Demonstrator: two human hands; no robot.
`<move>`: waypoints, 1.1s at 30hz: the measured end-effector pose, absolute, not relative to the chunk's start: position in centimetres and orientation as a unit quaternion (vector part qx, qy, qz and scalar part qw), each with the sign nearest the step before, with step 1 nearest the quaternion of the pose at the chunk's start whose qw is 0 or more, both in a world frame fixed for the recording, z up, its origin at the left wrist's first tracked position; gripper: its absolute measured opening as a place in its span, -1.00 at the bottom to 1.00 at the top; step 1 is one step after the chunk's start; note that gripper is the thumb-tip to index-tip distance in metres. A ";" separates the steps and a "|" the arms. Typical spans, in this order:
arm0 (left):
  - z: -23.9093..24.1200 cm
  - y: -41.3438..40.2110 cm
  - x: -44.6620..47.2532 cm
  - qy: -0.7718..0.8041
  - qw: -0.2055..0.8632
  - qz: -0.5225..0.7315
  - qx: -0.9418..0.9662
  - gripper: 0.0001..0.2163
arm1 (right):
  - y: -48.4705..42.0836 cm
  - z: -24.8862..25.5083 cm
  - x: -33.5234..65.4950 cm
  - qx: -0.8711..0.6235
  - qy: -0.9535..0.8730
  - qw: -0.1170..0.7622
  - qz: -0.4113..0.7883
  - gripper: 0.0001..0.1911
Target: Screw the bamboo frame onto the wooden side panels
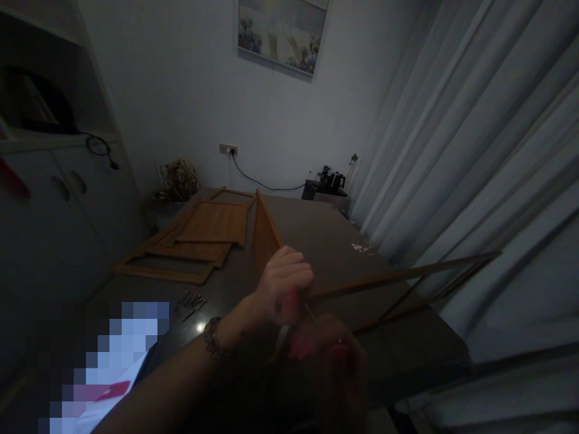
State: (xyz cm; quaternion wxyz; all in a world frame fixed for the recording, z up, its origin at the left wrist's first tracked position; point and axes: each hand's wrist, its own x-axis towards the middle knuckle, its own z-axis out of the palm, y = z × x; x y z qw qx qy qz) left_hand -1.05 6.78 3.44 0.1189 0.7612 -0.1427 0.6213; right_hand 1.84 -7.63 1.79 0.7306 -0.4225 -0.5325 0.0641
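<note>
One slim wooden frame (398, 278) runs from the table's right side to the left hand (284, 288), fisted tight at its near end. The right hand (337, 361) just below is too dark to judge. Screws (192, 300) and flat panels (199, 238) lie on the dark table (325, 241), beside curtains (474, 150).

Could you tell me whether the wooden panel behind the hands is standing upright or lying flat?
Upright: the wooden panel stands on edge on the table, beside flat panels.
</note>
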 end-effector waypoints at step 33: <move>3.6 6.7 -1.2 -0.140 0.116 0.607 0.773 -0.56 | -6.9 1.3 3.1 -0.371 -0.601 0.707 -0.031 -0.74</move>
